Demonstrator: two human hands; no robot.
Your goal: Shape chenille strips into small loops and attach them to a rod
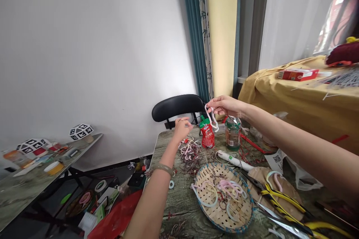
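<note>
Above the table (179,201), a looped cord (212,117) hangs from the right hand (223,105).

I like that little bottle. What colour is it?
The bottle is red with a green cap, seen in the head view.

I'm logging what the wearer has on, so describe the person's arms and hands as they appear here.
Both arms are bare, with no sleeves in view up to the frame edge. The left hand has no glove; a pale greenish bangle sits around that forearm near the wrist. The right hand is also ungloved, with no watch or bracelet visible. Whether rings are worn is too small to tell.
</note>
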